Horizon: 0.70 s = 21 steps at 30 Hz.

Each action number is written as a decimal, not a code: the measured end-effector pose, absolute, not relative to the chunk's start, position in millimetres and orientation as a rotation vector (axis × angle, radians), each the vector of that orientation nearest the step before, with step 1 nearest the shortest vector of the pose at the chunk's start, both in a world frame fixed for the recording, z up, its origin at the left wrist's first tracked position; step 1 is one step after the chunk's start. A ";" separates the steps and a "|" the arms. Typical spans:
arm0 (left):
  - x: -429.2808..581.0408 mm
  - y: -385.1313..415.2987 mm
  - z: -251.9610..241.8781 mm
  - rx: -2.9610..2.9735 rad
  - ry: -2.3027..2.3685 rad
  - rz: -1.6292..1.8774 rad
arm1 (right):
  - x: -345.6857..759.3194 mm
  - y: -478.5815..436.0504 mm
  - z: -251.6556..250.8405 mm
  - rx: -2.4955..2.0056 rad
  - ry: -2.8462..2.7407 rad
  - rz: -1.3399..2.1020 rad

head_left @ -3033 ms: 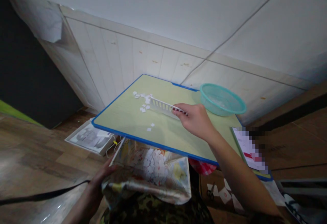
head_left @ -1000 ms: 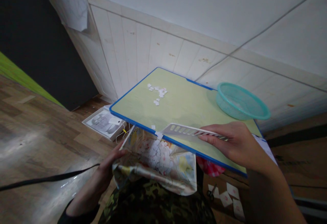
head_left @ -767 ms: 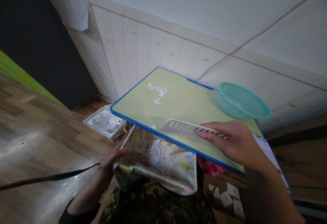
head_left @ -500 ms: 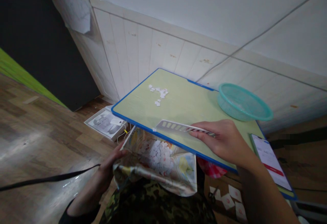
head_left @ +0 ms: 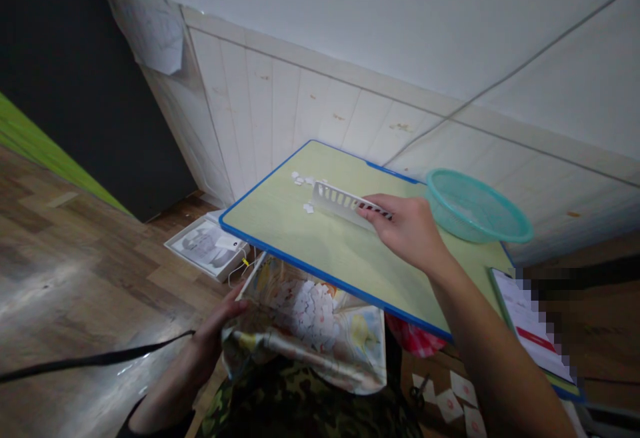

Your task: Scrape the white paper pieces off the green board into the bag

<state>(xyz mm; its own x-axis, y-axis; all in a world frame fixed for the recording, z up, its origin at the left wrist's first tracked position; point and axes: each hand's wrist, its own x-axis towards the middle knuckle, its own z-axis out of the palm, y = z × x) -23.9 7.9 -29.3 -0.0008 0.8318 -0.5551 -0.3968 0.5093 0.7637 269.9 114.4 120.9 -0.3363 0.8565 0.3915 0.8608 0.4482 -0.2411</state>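
Observation:
My right hand (head_left: 405, 225) is closed on a thin white slotted plastic strip (head_left: 345, 208), held on edge over the yellow-green tabletop (head_left: 380, 258). The strip's far end is beside the small white paper scraps (head_left: 309, 209) and partly hides some of them. At the table's near edge, my left hand (head_left: 220, 325) grips the left side of an open box with a colourful printed lining (head_left: 367, 338). Many paper scraps (head_left: 310, 311) lie heaped inside it. The box rests by my camouflage-clothed lap, its far part under the tabletop's blue rim.
A turquoise plastic basin (head_left: 480, 208) stands at the table's right, with a phone (head_left: 537, 331) nearer me. Below lie scissors (head_left: 419, 391) and several printed cards (head_left: 450, 405). A white box (head_left: 205, 248) with cables sits on the floor at left. A panelled wall (head_left: 300, 101) borders the table's far side.
My right hand has moved the strip away from the table's near edge, across the top to the paper scraps. My left hand stays on the box.

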 end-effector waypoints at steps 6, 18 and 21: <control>-23.6 6.8 -31.3 0.457 1.216 1.031 | 274.4 114.9 134.1 -1.475 -2.359 0.016; -22.7 7.7 -30.5 0.428 1.197 1.009 | 283.4 103.2 142.9 -1.492 -2.330 -0.031; -22.2 7.8 -28.7 0.435 1.210 0.994 | 284.3 104.5 141.1 -1.498 -2.300 -0.024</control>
